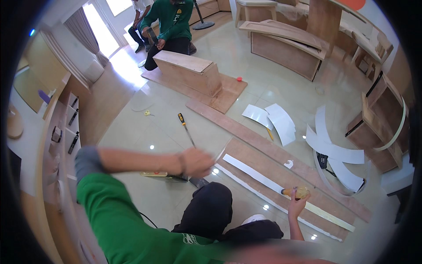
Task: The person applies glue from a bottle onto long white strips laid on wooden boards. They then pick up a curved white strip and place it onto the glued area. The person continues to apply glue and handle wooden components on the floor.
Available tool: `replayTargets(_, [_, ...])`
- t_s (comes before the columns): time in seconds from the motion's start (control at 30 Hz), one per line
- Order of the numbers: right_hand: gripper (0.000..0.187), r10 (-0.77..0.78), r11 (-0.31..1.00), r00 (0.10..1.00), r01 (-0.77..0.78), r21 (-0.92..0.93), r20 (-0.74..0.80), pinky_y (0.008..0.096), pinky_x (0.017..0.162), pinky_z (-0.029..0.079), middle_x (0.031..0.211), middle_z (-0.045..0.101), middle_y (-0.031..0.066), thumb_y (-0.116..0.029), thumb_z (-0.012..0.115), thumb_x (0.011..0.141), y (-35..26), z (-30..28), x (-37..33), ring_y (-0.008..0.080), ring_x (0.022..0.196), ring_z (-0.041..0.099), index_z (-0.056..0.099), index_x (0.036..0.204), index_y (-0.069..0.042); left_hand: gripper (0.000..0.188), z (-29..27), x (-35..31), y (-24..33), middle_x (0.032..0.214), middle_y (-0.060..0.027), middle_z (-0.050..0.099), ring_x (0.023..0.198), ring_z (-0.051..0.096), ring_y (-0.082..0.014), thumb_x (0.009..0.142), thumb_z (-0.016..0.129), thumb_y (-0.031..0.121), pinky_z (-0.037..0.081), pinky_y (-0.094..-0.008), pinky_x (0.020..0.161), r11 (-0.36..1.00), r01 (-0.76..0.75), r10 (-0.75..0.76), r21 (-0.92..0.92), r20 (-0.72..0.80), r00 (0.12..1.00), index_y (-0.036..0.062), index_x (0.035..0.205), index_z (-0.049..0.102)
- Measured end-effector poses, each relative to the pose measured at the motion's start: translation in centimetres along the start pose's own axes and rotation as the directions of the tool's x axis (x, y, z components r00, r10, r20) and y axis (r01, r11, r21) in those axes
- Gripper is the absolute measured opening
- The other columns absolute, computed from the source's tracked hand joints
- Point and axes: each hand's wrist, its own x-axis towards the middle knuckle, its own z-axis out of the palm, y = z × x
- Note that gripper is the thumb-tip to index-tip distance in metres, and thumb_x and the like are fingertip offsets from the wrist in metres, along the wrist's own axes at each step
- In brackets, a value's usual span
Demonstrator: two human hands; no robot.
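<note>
Right now, the right hand [299,203] is working low over the board, its fingers wrapping snugly around an amber-coloured tool [302,192], whose brownish end is pointing left over a long white strip [252,172]; whether it is touching, I cannot tell. Across to the left hand [198,162], and it's blurring in mid-air, fingers apparently curling inward; how tightly they are closing, or on what, I cannot tell.

Beneath the tool, the strip is lying lengthwise along a brown board [268,169], turning pale yellow beyond the right hand. A longer plank [228,126] is lying alongside, and a screwdriver [181,118] with a black-and-yellow handle is resting on the floor [132,136], its shaft pointing towards the left hand.

As for markings, a white emblem [190,239] is showing on the wearer's green shirt [114,215]. Farther out, a co-worker [178,22] is kneeling behind a wooden box [187,75], a pale print showing on another green shirt. Over to the right, white curved pieces [336,152] are overlapping beside a black tape measure [322,160], any lettering on it too small to make out.
</note>
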Motion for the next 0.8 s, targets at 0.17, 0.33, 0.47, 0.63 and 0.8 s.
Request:
replayTargets(0.17, [0.058,0.03,0.997,0.997,-0.036,0.074,0.075,0.0382,0.082,0.05,0.106,0.061,0.0214,-0.028,0.071,0.086,-1.4,-0.5,-1.6,0.0315,0.096,0.063,0.038,0.128,-0.004,0.068,8.1,-18.5,7.1,0.112,-0.0185,0.063,0.1,0.064,-0.0334,0.084,0.052,0.064,0.049,-0.0513,0.086,0.806,0.571,-0.459,0.16,0.777,0.431,0.0095,0.126,0.049])
replayTargets(0.33, [0.055,0.055,0.986,0.998,-0.055,0.155,0.005,0.0363,0.084,0.049,0.106,0.061,0.0182,-0.029,0.07,0.086,-1.3,-1.4,-0.7,0.0269,0.096,0.062,0.04,0.126,-0.004,0.074,15.1,-27.4,13.3,0.115,-0.0196,0.061,0.103,0.062,-0.033,0.082,0.051,0.062,0.048,-0.0496,0.085,0.465,0.884,-0.252,-0.054,0.949,0.19,0.005,0.129,0.047])
replayTargets(0.47, [0.058,0.005,0.992,1.0,-0.007,0.127,0.016,0.0372,0.08,0.051,0.106,0.06,0.0212,-0.027,0.07,0.087,-1.2,-0.8,-1.1,0.0282,0.095,0.063,0.038,0.128,-0.001,0.067,17.6,-29.9,14.8,0.111,-0.0196,0.062,0.098,0.063,-0.0333,0.084,0.051,0.055,0.05,-0.0485,0.081,0.157,0.985,-0.311,-0.066,0.943,0.113,0.0034,0.127,0.049])
replayTargets(0.63, [0.056,0.058,0.99,0.998,-0.055,0.127,-0.017,0.0355,0.085,0.049,0.109,0.059,0.0177,-0.028,0.069,0.087,-0.5,-0.4,-1.0,0.0256,0.097,0.06,0.04,0.127,-0.002,0.059,18.6,-29.4,13.1,0.106,-0.0197,0.063,0.091,0.064,-0.0337,0.085,0.051,0.046,0.052,-0.0472,0.075,0.043,0.995,-0.345,-0.088,0.934,0.097,0.0014,0.124,0.051])
replayTargets(0.8, [0.055,0.064,0.985,0.996,-0.055,0.164,-0.054,0.0352,0.085,0.048,0.11,0.059,0.0182,-0.028,0.069,0.088,-0.7,-0.1,-1.3,0.0254,0.098,0.06,0.039,0.127,-0.002,0.051,19.3,-28.6,11.3,0.101,-0.0197,0.064,0.085,0.066,-0.034,0.087,0.05,0.038,0.054,-0.0458,0.069,0.005,0.996,-0.345,-0.088,0.935,0.084,-0.0007,0.121,0.053])
